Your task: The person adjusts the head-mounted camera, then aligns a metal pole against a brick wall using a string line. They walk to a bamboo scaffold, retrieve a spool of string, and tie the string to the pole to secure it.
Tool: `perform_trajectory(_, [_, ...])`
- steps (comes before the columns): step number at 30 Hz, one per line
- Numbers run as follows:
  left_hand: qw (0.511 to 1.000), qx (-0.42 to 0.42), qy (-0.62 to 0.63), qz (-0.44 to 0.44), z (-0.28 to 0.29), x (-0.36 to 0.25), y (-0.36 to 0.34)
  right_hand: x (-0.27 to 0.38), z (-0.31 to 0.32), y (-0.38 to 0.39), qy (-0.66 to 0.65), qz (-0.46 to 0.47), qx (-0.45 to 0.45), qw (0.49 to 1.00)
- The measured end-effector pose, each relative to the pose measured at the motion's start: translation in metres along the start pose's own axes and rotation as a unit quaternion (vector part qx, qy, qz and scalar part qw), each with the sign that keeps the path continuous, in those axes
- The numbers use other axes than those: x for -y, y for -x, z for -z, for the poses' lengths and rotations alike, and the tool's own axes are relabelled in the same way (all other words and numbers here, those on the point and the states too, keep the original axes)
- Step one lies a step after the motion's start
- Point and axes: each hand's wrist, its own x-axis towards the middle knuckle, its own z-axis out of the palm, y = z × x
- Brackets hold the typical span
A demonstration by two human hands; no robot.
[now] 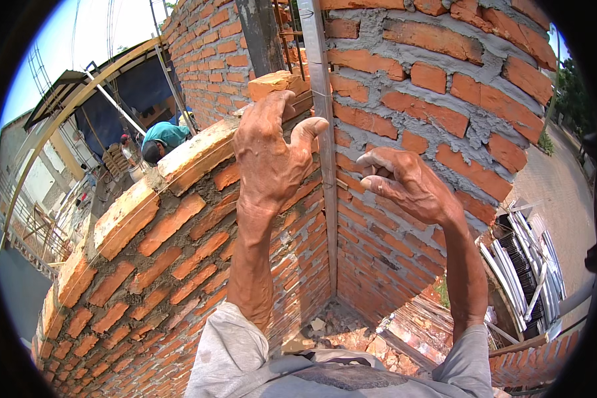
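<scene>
I face the inside corner of two red brick walls. A grey upright metal guide rail (323, 126) stands in the corner. My left hand (268, 156) reaches up along the left wall (179, 265). Its fingertips touch a loose orange brick (275, 82) on the top course, and its thumb is spread toward the rail. My right hand (404, 182) hovers against the taller right wall (438, 86), just right of the rail. Its fingers are half curled and apart, with nothing visible in them.
A person in a teal shirt (164, 136) bends over behind the left wall. Brick rubble and mortar (325, 328) lie at the foot of the corner. White metal sheets and frames (527, 265) are stacked at the lower right. A paved road runs beyond them.
</scene>
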Motion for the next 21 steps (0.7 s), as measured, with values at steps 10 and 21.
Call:
perform_trajectory(10, [0.917,0.267,-0.186,0.231,-0.033,0.074,-0.112,-0.02,-0.042,0.066,-0.034,0.009,0.141,0.989])
perform_trajectory(21, [0.99,0.061,-0.124,-0.005,0.025,-0.025,0.041,-0.039,-0.019,0.117,-0.069,-0.126,0.099,0.985])
